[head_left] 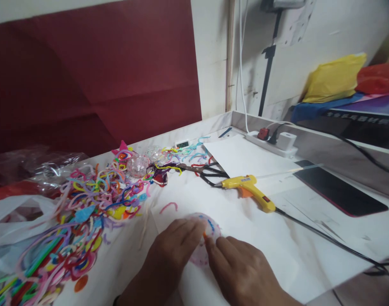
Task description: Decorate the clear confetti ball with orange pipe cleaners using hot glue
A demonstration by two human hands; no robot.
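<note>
On the white sheet lies a round see-through piece with pink bits and a blue strip on it, partly covered by my hands. My left hand rests over its left side, fingers bent together against it. From the right, my right hand presses its thumb and forefinger at a small orange strip on the piece. That strip sits between the fingertips of both hands, and which fingers bear on it is partly hidden. A short pink pipe cleaner lies just beyond my left hand.
A yellow glue gun lies ahead, its black cord running right. Black-handled scissors lie behind it. A pile of coloured pipe cleaners covers the left side. A phone and a power strip lie on the right.
</note>
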